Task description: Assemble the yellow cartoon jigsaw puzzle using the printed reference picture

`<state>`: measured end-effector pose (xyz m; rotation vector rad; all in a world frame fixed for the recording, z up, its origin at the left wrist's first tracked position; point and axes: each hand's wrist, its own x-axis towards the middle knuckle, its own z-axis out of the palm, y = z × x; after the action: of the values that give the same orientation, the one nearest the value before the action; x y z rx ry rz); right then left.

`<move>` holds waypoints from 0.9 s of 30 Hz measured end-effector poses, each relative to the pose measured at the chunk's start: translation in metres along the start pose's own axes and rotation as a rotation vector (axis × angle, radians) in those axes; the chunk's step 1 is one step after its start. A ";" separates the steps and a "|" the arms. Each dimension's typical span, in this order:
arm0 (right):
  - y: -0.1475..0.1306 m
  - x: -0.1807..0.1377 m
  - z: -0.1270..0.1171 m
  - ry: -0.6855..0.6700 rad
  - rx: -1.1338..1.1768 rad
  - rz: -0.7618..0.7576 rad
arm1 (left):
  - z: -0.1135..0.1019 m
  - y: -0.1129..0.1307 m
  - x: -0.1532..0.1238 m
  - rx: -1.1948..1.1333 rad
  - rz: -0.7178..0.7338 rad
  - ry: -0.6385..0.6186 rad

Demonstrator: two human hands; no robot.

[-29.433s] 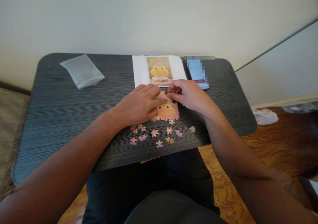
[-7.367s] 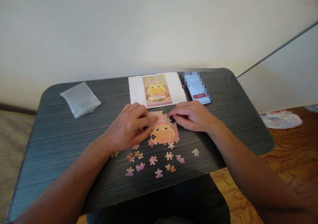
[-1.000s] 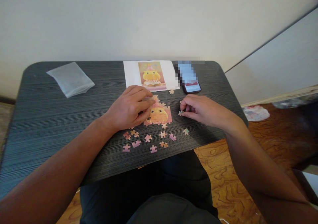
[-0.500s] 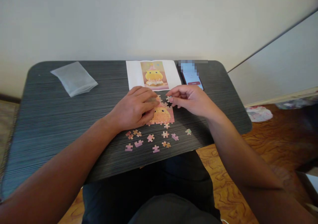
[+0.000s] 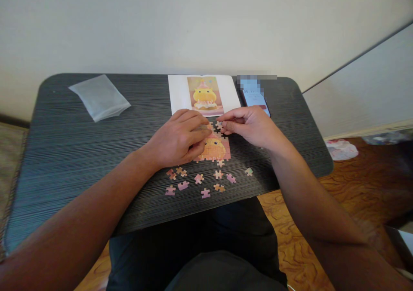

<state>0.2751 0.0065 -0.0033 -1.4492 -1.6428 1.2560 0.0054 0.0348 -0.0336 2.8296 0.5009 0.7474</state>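
The partly joined jigsaw puzzle (image 5: 213,149) shows a yellow character with dark eyes and lies on the dark table. My left hand (image 5: 180,138) rests over its left side, fingers stretched out and lying on the pieces, hiding that part. Between thumb and fingertips, my right hand (image 5: 247,125) pinches a small puzzle piece (image 5: 219,125) at the top edge of the puzzle, by a dark gap. Whether this piece touches its neighbours I cannot tell. Several loose pieces (image 5: 199,179) are scattered nearer to me, one greenish piece (image 5: 248,171) off to the right.
Behind the puzzle is a white sheet (image 5: 179,93) printed with the yellow character picture. A phone (image 5: 254,97) with its screen lit lies right of the sheet. A clear plastic bag (image 5: 100,97) is at the back left. The table (image 5: 80,153) meets a pale wall.
The view has shifted slightly, so everything sits a little further right. Against the puzzle, the right hand and its piece have moved slightly left. My left hand stays on the puzzle.
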 end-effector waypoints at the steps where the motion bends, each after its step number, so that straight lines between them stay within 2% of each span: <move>1: -0.001 -0.001 0.000 0.008 0.002 0.013 | 0.000 0.000 0.000 -0.003 -0.002 -0.002; 6: 0.001 0.001 0.000 -0.001 0.038 0.054 | 0.000 0.000 0.000 -0.023 -0.010 -0.007; 13: 0.002 0.003 0.001 0.027 -0.102 0.006 | 0.001 0.000 0.000 -0.010 -0.013 -0.040; 27: 0.007 0.008 0.005 0.033 -0.107 0.032 | 0.002 0.001 0.001 0.012 0.004 -0.048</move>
<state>0.2716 0.0122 -0.0132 -1.5581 -1.6937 1.1712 0.0080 0.0341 -0.0347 2.8529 0.4942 0.6781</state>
